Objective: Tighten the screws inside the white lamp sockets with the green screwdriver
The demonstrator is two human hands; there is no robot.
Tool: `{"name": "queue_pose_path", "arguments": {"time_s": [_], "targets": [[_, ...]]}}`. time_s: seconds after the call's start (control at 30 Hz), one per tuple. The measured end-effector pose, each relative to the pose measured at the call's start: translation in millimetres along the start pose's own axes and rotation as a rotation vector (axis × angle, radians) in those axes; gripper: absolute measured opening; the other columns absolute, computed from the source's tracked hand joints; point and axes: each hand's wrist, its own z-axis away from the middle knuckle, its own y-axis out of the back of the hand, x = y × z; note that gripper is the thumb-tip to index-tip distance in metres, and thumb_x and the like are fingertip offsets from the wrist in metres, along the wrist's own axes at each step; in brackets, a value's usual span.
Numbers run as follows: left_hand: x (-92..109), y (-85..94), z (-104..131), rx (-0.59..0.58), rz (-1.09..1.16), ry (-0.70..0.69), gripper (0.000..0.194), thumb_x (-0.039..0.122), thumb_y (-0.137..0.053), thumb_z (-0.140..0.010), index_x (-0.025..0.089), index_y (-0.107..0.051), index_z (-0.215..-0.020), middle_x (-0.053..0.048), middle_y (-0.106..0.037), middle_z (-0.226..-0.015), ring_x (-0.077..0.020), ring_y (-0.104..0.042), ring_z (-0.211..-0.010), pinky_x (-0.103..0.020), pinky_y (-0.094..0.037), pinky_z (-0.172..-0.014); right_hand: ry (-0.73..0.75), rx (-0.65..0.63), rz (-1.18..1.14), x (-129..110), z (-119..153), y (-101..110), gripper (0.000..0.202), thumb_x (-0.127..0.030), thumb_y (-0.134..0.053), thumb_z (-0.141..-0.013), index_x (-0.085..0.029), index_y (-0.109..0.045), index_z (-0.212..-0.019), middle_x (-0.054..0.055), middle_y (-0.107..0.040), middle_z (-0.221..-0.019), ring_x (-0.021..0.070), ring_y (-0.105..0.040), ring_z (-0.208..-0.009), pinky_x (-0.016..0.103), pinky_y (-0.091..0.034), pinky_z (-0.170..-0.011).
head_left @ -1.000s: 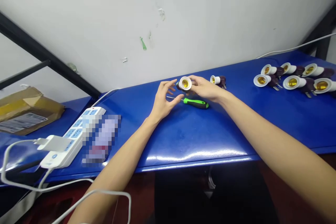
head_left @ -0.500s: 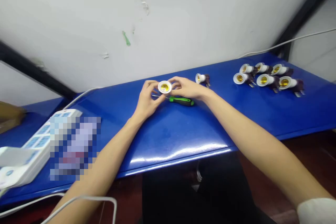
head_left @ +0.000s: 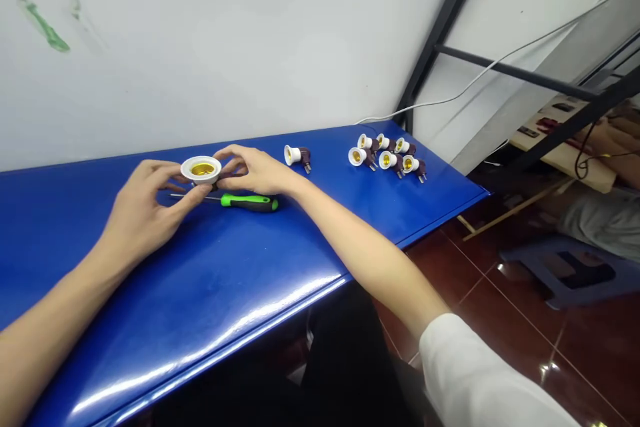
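A white bulb socket (head_left: 201, 169) with a brass-coloured threaded inside faces up between my two hands. My left hand (head_left: 150, 203) pinches it from the left, thumb at the front of its rim. From the right, the fingers of my right hand (head_left: 255, 170) close on its darker lower part, which is mostly hidden. Just in front of my right hand, a green and black screwdriver (head_left: 250, 203) lies on the blue table, its shaft pointing left under my left hand. Beyond my right wrist lies a single bulb socket with a brown plug (head_left: 299, 156).
Several similar plug-in sockets (head_left: 385, 155) lie grouped toward the table's right end. The blue table (head_left: 240, 280) runs along a white wall, with a black metal frame (head_left: 437, 33) and a white cable at its right. A person sits by a stool (head_left: 565, 267) at far right.
The view has swung to the right, so the power strip on the left is out of sight and the floor at right shows. Both hands still hold the socket.
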Motion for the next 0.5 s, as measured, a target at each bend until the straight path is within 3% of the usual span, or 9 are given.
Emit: {"name": "queue_pose_path", "arguments": {"time_s": [0.13, 0.27, 0.4, 0.5], "targets": [[-9, -3.7, -1, -0.037, 0.031, 0.047, 0.069, 0.094, -0.059, -0.07, 0.033, -0.071, -0.099, 0.009, -0.059, -0.102, -0.0038, -0.054, -0.079, -0.036, -0.052, -0.085, -0.037, 0.042, -0.081, 11, -3, 9, 0.042, -0.061, -0.086, -0.076, -0.037, -0.074, -0.108, -0.013, -0.076, -0.091, 0.0195, -0.065, -0.117, 0.035, -0.056, -0.104], [-16, -4.8, 0, -0.112, -0.019, 0.045, 0.073, 0.095, -0.058, -0.074, 0.029, -0.075, -0.102, 0.003, -0.063, -0.1, -0.0127, -0.062, -0.086, -0.038, -0.054, -0.085, -0.115, 0.175, -0.136, 12, 1, 17, 0.014, -0.025, -0.081, -0.089, -0.023, -0.072, -0.1, -0.003, -0.077, -0.106, 0.0127, -0.07, -0.093, 0.03, -0.06, -0.094], [-14, 0.0, 2, -0.222, -0.144, 0.002, 0.057, 0.07, -0.055, -0.092, 0.022, -0.078, -0.114, -0.008, -0.066, -0.113, -0.0249, -0.065, -0.107, -0.046, -0.054, -0.1, -0.167, 0.359, -0.209, 0, 14, 34, 0.01, -0.009, -0.07, -0.093, -0.017, -0.065, -0.098, 0.002, -0.074, -0.107, 0.0092, -0.071, -0.077, 0.025, -0.059, -0.081], [-16, 2.9, 2, -0.279, -0.182, -0.046, 0.049, 0.059, -0.052, -0.096, 0.022, -0.081, -0.108, -0.011, -0.068, -0.116, -0.0283, -0.062, -0.114, -0.05, -0.049, -0.105, -0.168, 0.532, -0.208, -5, 25, 56, 0.011, -0.013, -0.071, -0.094, -0.017, -0.061, -0.097, 0.003, -0.073, -0.104, 0.0105, -0.073, -0.076, 0.025, -0.058, -0.076]]}}
